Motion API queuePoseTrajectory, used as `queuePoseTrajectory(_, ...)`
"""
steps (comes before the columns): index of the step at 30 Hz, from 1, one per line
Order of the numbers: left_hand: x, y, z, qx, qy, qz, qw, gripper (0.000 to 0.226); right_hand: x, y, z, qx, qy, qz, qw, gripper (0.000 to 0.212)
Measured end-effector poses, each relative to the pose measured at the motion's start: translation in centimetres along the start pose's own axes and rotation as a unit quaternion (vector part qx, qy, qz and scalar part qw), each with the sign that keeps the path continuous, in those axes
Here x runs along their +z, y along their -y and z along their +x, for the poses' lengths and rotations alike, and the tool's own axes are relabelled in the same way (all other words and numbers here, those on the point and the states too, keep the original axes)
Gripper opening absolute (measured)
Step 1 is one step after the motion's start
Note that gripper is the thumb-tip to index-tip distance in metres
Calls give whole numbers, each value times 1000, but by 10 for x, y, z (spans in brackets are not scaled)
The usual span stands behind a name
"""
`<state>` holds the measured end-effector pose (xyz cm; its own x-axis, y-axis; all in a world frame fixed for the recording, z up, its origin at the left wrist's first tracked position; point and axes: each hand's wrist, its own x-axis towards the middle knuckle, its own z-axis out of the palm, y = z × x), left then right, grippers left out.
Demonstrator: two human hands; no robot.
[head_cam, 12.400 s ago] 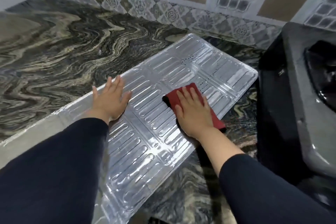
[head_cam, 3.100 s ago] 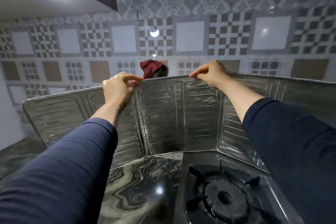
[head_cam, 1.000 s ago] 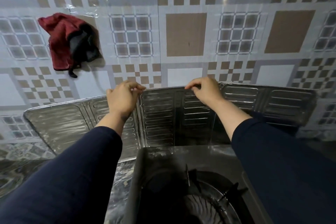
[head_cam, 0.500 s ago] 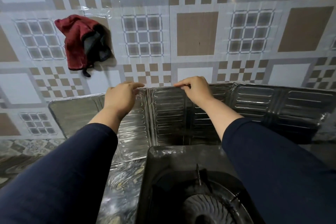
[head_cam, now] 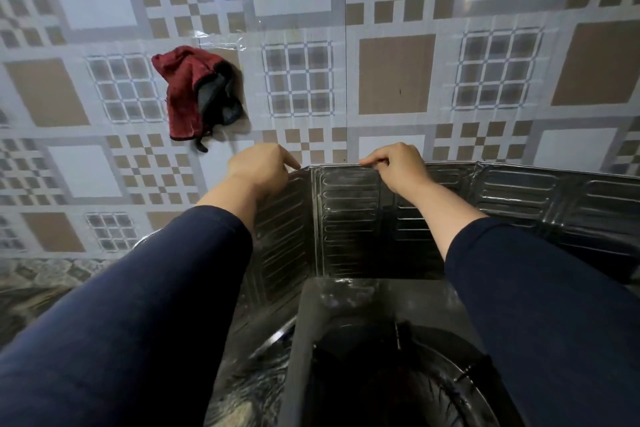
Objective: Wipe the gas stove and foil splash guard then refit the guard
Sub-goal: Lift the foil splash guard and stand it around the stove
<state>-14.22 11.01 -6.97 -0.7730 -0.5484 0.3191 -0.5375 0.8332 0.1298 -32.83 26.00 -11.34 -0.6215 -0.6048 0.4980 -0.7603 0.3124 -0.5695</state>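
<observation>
Head view: both hands (head_cam: pixel 398 166) pinching foil guard (head_cam: pixel 349 218) top edge.

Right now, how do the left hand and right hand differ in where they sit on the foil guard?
The left hand pinches the top edge of the ribbed silver foil splash guard at the fold where its angled left panel begins; the right hand pinches the same edge along the back panel. The left hand sits nearer the red cloth hanging on the tiled wall. Both have curled fingers gripping the rim, above the black gas stove.
</observation>
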Motion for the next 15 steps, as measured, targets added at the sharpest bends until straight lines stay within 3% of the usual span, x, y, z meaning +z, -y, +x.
queuePoseTrajectory(6,-14,-20,0,-2,16,-4,1000,26,-8,4,1,6,2,15,1000,32)
queuePoseTrajectory(10,-11,-23,-7,-45,71,-99,992,29,-2,7,-3,15,16,0,1000,32)
queuePoseTrajectory(15,-3,-15,-19,-90,113,-252,957,33,8,14,-15,4,17,-25,1000,23)
